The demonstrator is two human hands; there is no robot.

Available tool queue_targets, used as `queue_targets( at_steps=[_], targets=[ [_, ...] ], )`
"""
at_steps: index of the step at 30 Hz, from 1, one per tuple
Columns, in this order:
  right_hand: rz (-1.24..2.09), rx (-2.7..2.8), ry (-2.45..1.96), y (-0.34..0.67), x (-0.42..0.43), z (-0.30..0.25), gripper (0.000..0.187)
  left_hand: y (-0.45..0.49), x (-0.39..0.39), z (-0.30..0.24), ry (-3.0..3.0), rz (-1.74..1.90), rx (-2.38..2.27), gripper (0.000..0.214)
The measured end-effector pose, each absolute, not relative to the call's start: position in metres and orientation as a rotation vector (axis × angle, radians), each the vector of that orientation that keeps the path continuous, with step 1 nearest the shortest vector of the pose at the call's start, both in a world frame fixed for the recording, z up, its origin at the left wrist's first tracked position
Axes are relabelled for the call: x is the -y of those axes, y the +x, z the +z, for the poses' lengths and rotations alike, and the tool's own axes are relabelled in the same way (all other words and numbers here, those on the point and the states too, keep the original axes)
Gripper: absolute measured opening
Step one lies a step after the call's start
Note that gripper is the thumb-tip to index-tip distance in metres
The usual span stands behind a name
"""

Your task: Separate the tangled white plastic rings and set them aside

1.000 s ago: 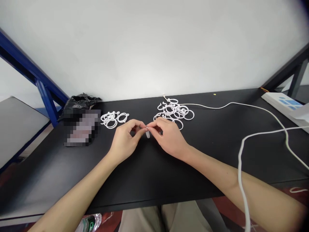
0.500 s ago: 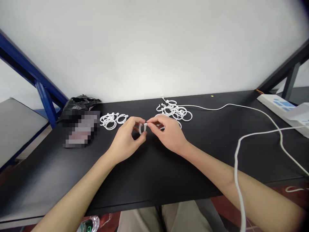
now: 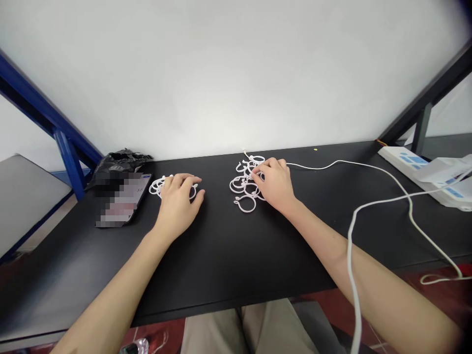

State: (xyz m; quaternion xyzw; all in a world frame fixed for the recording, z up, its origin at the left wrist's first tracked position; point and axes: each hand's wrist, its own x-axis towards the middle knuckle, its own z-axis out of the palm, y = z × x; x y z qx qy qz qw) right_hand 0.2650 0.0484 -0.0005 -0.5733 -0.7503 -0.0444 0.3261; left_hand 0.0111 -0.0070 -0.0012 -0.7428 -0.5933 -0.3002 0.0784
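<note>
My left hand (image 3: 179, 199) hovers over the left group of white plastic curtain rings (image 3: 155, 188), its fingers apart and holding nothing. Part of that group is hidden beneath the hand. At the larger right group of white curtain rings (image 3: 245, 187), my right hand (image 3: 275, 184) has thumb and forefinger pinched at the edge of one ring. The hand covers part of these rings. A single curtain ring (image 3: 246, 210) lies nearest me in this group, its gap with knobbed ends facing left.
A phone (image 3: 134, 194), partly blurred, and a crumpled black plastic bag (image 3: 120, 162) lie on the left of the black table (image 3: 221, 265). A white cable (image 3: 350, 246) passes over my right forearm. At the right stands a white box with blue labels (image 3: 416, 162).
The ring that both hands held between them has left the fingers. My left hand moved left and opened over the left group; my right hand shifted right onto the other rings.
</note>
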Motion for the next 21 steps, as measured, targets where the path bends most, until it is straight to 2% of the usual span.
queue_targets(
  at_steps=[4,9,12,16,18,21],
  targets=[
    [-0.067,1.979,-1.283,0.256,-0.039,0.004,0.015,0.024,0.015,0.010,-2.418,-1.108,1.854,0.021],
    [0.018,2.112,-0.976,0.234,-0.011,0.013,0.016,0.029,0.018,0.017,-2.490,-1.489,2.201,0.032],
    [0.011,2.201,-0.913,0.223,0.002,0.015,0.016,0.028,0.018,0.018,-2.482,-1.715,2.219,0.035],
    [0.059,2.252,-0.862,0.220,0.005,0.013,0.016,0.028,0.018,0.019,-2.484,-1.932,2.233,0.030],
    [0.137,2.232,-0.854,0.220,0.005,0.012,0.015,0.027,0.018,0.018,-2.517,-2.009,2.227,0.027],
    [0.422,2.057,-0.921,0.220,0.005,0.012,0.015,0.027,0.018,0.017,-2.585,-2.015,2.182,0.027]
  ],
)
